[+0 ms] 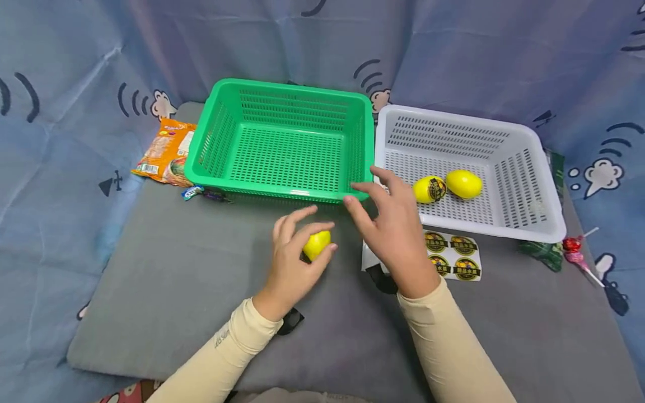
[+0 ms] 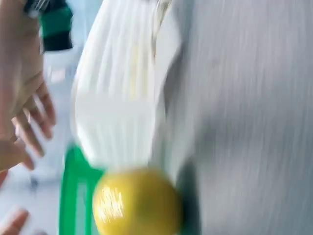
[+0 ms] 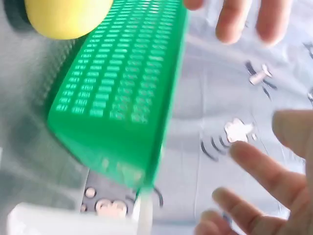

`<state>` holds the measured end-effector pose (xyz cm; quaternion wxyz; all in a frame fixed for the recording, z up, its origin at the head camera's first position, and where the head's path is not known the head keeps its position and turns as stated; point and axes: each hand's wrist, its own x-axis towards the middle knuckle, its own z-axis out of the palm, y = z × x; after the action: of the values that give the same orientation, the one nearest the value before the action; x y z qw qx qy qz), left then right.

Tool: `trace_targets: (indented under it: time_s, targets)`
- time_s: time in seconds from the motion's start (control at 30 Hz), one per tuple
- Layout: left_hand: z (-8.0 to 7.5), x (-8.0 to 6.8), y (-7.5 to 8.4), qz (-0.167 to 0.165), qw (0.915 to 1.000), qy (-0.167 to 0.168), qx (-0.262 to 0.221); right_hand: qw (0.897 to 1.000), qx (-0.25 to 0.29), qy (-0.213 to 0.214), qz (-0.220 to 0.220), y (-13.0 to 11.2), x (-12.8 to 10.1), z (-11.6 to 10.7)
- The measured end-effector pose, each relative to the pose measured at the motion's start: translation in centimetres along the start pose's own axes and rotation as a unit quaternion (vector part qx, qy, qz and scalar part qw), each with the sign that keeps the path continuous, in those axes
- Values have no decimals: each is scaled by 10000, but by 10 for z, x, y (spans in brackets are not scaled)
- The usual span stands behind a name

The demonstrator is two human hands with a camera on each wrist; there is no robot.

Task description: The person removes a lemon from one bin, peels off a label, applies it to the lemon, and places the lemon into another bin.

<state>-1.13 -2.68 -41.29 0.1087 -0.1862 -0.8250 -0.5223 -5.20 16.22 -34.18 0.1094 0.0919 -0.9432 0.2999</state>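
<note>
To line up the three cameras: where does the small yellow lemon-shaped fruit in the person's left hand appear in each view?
Head: the yellow lemon-shaped fruit sits centre frame, gripped by the left hand, in front of the green plastic basket.
Left wrist: blurred, at the bottom centre.
Right wrist: cut off by the top left corner.
Shared landmark: the green plastic basket, beside the fruit in all three.

Green basket (image 1: 282,143): glossy moulded plastic, perforated; white basket (image 1: 468,168): same plastic, duller sheen; yellow lemon (image 1: 317,244): smooth, shiny skin (highlight visible); tabletop (image 1: 166,291) cover: matt grey cloth; sticker sheet (image 1: 453,254): glossy paper; snack packet (image 1: 166,151): shiny foil.
</note>
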Motion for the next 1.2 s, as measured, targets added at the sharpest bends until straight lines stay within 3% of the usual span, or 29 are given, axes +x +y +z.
trace_targets:
  time_s: [0.07,0.1,0.17,0.23,0.3,0.43,0.53,0.6,0.9,1.07,1.13,1.2]
  targets:
    - [14,-3,9,481,9984,-77,-283,9987,248,451,6,8,-16,-12]
    - [22,-5,13,545,9975,-308,-338,9974,338,625,82,13,-24,-17]
    - [37,-5,22,331,9942,-998,-227,9946,483,850,355,22,-42,-25]
    - [54,-3,28,151,9868,-1578,340,9919,530,936,679,31,-58,-31]
    - [70,2,32,234,9744,-1971,1060,9891,449,937,1043,39,-74,-34]
    - [99,14,32,701,9468,-2000,2423,9816,313,897,1657,51,-96,-36]
    - [112,19,30,665,9317,-1910,3018,9758,335,914,1958,59,-108,-36]
    - [117,22,28,526,9267,-1950,3170,9737,314,899,2068,64,-114,-35]
    - [119,39,23,7,9249,-2576,2798,9653,394,885,2425,80,-124,-31]
    - [116,42,23,104,9173,-2768,2862,9604,379,729,2663,81,-122,-33]
    - [115,42,22,155,9207,-2782,2734,9593,383,667,2716,81,-121,-34]
    - [114,41,21,130,9299,-2839,2336,9585,405,631,2750,81,-121,-34]
